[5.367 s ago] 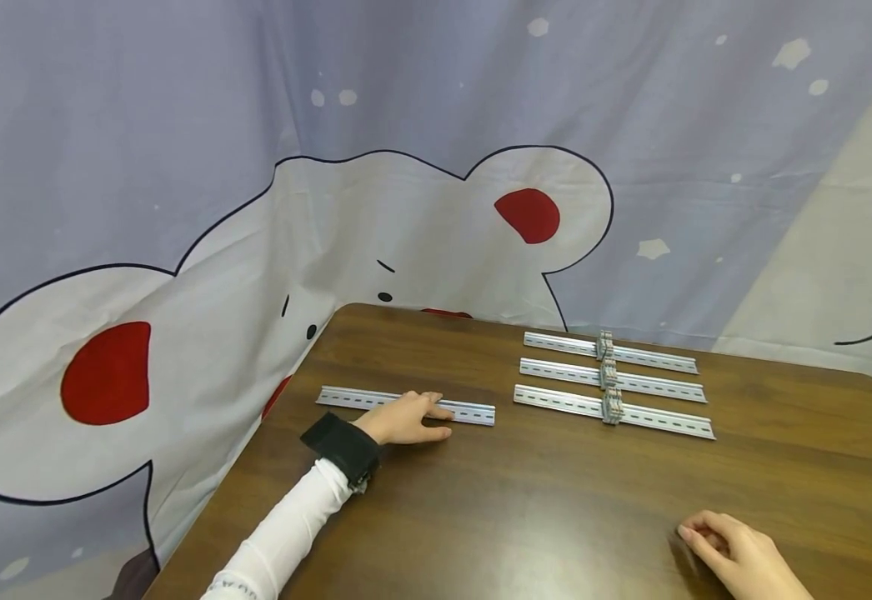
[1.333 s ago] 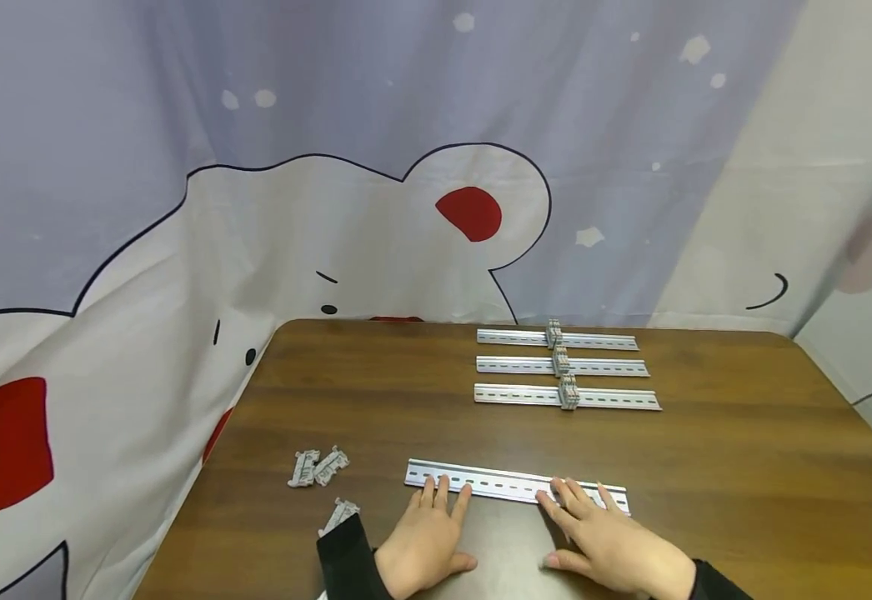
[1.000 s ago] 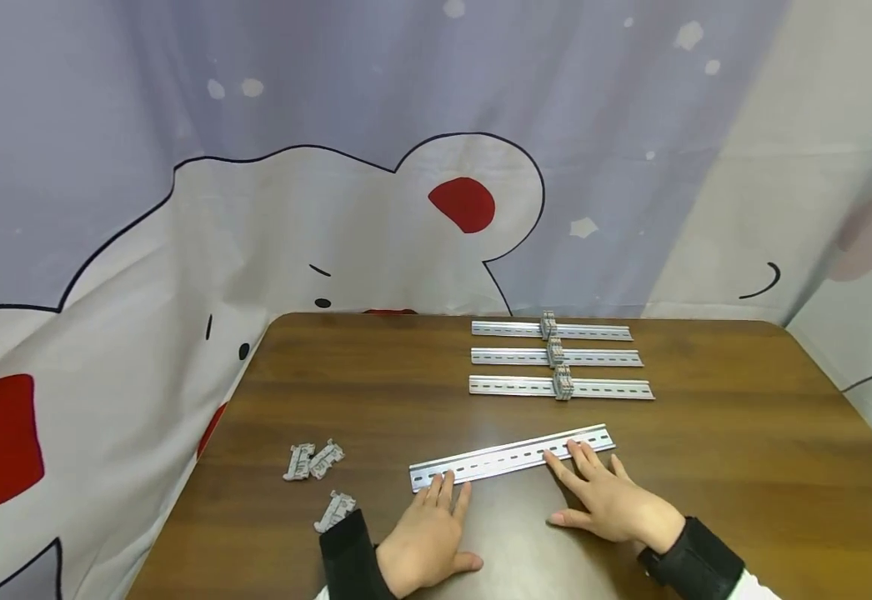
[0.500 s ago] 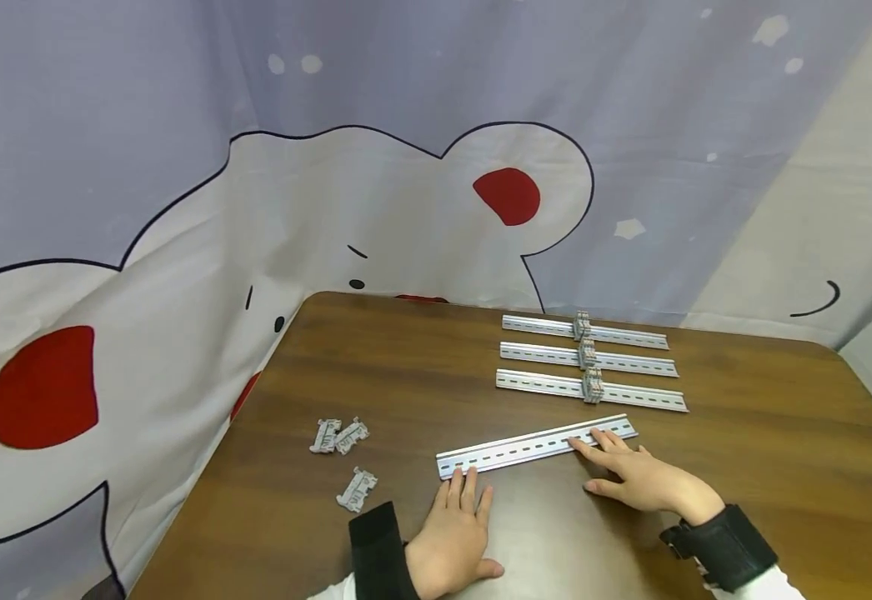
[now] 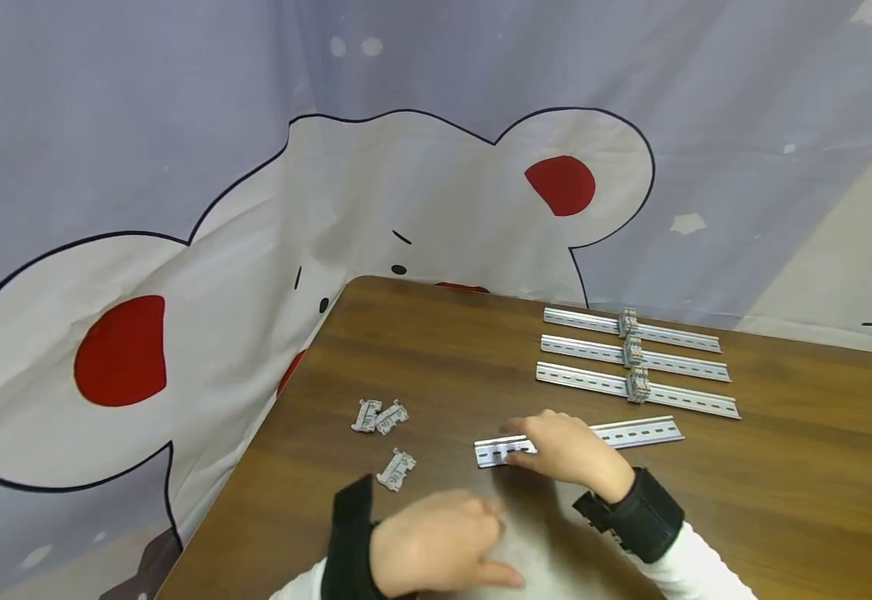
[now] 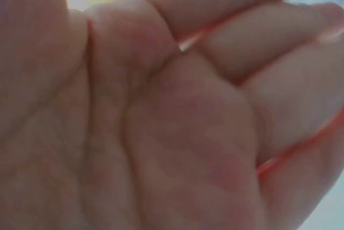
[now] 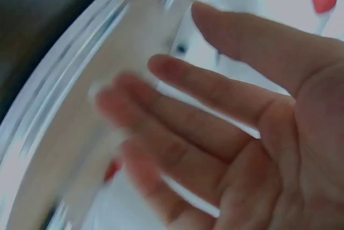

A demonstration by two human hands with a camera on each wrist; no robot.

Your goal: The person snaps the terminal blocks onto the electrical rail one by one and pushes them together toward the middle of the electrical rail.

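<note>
A slotted metal DIN rail [image 5: 634,432] lies slightly slanted on the wooden table. My right hand [image 5: 567,450] is over its left half, index finger and thumb apart on either side of it; whether they touch it I cannot tell. In the right wrist view the fingers [image 7: 193,117] are loosely bent and grip nothing visible. My left hand [image 5: 439,542], blurred, is nearer the front, off the rail, and holds nothing visible; its extended fingers [image 6: 269,42] show in the left wrist view. Left of the rail lie three grey terminal blocks, one single block [image 5: 396,469] and a touching pair [image 5: 379,417].
Farther back, three more DIN rails lie roughly parallel: a near rail [image 5: 578,377], a middle rail [image 5: 582,348] and a far rail [image 5: 582,320]. Each carries a cluster of grey terminal blocks near its middle. A printed curtain [image 5: 421,192] hangs behind the wooden table [image 5: 443,333].
The rail came to the front and was turned at a slant under both hands. Since then my left hand has drawn back off it, and my right hand has moved left along it.
</note>
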